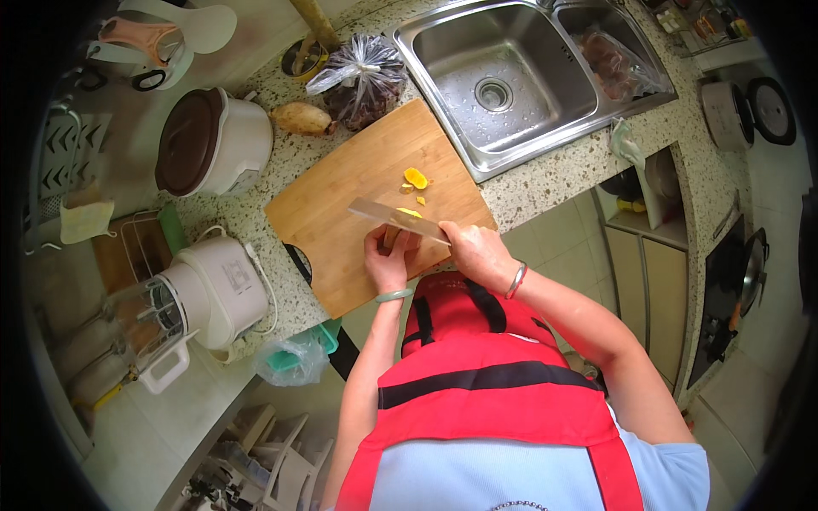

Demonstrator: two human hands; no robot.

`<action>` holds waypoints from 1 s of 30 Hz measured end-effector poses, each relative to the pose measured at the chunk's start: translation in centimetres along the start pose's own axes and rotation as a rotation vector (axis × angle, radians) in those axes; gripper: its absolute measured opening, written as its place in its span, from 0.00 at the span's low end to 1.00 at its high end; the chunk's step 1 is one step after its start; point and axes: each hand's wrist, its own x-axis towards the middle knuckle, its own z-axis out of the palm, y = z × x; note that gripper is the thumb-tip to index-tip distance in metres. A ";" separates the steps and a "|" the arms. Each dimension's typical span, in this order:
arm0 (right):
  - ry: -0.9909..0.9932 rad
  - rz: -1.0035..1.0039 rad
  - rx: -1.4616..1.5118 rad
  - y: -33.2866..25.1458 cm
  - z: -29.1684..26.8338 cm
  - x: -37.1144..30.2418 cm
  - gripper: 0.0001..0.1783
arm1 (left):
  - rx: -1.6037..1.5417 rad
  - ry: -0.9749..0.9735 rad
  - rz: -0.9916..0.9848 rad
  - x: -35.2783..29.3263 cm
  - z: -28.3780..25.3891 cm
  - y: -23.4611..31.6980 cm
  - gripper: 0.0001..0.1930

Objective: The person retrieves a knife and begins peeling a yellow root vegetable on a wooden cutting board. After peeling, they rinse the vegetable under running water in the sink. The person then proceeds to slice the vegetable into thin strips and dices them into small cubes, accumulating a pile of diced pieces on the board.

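Vegetable piece (401, 240), brown-skinned, kind unclear: near edge of wooden cutting board (336, 200), partly hidden by the left hand (388, 258), whose fingers curl around it. Probably firm, fairly light, slick where cut; best held by its skin, fingertips tucked back. Cleaver (381, 213): blade by the piece, handle grasped in the right hand's (477, 253) fingers; likely stiff, weighty, to be held by the handle. Yellow chunk (416, 178): on board, beyond blade. Surround: speckled tabletop (545, 181), steel sink (464, 51).
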 end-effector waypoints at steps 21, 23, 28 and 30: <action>-0.085 0.057 -0.110 -2.9 -0.9 0.4 0.07 | 0.121 0.057 0.096 0.6 0.8 -0.1 0.15; -0.084 0.054 -0.105 -2.8 -0.2 0.8 0.08 | 0.104 0.063 0.098 0.3 0.9 0.4 0.14; -0.050 0.047 -0.101 -3.8 0.5 3.8 0.06 | 0.216 0.036 0.111 0.3 0.9 1.7 0.14; -0.076 0.051 -0.085 -3.5 0.3 4.0 0.06 | 0.281 0.052 0.170 0.7 0.3 0.6 0.15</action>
